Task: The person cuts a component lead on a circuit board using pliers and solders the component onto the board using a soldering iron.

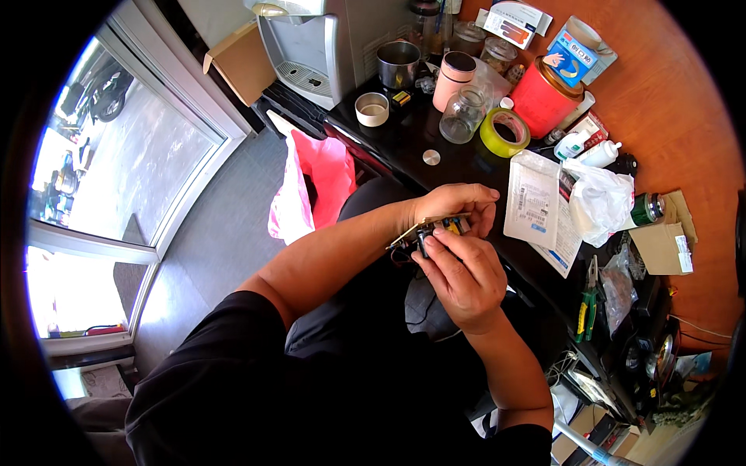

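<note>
Above my lap, a small circuit board (406,234) is held between my two hands. Dark parts and a yellow block stand out on its face, and thin wires hang at its left end. My left hand (454,203) is curled around the board from behind, its fingers bent at the right. From the near side, the fingertips of my right hand (472,281) pinch the board at a black part. My fingers hide much of the board, so I cannot make out all its parts.
The dark desk carries a glass jar (463,116), yellow-green tape roll (504,133), pink cup (453,80), red can (547,97), papers (532,198) and a white plastic bag (598,202). Pliers (588,303) lie right. A pink bag (330,167) hangs beside the desk, left of my knees.
</note>
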Available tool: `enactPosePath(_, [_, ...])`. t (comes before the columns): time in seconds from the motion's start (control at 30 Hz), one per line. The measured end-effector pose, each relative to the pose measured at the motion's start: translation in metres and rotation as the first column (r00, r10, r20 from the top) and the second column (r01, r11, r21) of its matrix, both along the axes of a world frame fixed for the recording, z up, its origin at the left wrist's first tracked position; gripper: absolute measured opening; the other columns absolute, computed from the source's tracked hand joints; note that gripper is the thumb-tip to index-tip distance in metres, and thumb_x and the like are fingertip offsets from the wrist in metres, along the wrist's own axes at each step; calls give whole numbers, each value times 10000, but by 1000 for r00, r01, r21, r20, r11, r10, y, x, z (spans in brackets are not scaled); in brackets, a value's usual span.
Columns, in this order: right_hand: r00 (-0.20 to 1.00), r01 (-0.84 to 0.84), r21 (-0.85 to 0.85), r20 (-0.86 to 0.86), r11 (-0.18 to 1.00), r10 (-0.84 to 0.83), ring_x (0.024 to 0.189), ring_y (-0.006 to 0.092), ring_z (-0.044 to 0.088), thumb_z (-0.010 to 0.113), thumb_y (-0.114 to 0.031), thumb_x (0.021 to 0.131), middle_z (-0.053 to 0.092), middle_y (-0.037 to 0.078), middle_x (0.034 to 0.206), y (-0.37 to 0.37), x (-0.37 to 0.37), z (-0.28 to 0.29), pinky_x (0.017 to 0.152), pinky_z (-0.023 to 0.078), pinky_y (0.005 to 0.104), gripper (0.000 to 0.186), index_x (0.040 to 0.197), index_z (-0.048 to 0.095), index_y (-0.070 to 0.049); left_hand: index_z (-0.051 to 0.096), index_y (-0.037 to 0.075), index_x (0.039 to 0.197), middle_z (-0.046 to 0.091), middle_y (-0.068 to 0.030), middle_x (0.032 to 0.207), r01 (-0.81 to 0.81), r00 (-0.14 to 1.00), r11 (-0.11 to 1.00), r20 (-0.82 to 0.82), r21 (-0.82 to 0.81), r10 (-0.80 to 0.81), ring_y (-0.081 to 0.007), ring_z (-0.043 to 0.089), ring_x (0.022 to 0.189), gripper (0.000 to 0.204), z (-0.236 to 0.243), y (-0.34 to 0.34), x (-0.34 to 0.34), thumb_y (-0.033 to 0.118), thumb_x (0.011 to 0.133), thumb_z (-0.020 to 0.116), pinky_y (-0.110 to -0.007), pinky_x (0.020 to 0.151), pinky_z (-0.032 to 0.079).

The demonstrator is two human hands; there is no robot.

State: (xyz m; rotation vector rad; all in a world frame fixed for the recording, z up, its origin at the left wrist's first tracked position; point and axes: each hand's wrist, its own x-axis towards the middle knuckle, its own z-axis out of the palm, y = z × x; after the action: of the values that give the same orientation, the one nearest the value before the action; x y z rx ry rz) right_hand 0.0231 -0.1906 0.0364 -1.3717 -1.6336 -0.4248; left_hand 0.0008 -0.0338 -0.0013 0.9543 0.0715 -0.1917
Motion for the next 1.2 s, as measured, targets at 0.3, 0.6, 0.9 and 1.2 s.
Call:
enactPosePath(0.3, [999,8,2,-31,1000,-8,823,237,695,875,-22,678,728,84,991,3,-2,-1,718,570,313,312,963,747,-19,647,-16,788,616,-95,642,-22,999,1000,-46,-9,22,-144,539,508,543,-2,1,3,442,1010,459,-252,516,438])
enactPosePath(0.6, [1000,-18,-25,-22,1000,18,857,235,692,843,-8,725,705,100,1061,0,4,-3,745,574,312,333,1042,742,-9,648,-7,733,618,-95,647,-47,999,994,-5,96,48,-158,554,534,504,-3,1,6,370,1013,466,-276,554,452])
enactPosePath(0.9, [990,-21,-55,-143,998,12,873,223,688,861,-21,690,718,80,1050,1,6,-4,758,571,315,322,994,756,-30,669,-6,731,649,-95,690,-72,997,981,41,181,66,-155,597,632,475,-11,4,7,345,1002,498,-287,642,469])
enactPosePath(1.2, [924,-173,-190,-370,966,93,899,245,658,917,-16,583,650,71,1007,-5,28,-3,783,556,324,449,969,690,-53,672,-13,775,663,-100,730,-275,918,725,397,631,2,-175,622,685,298,-43,8,10,237,914,587,-320,671,492])
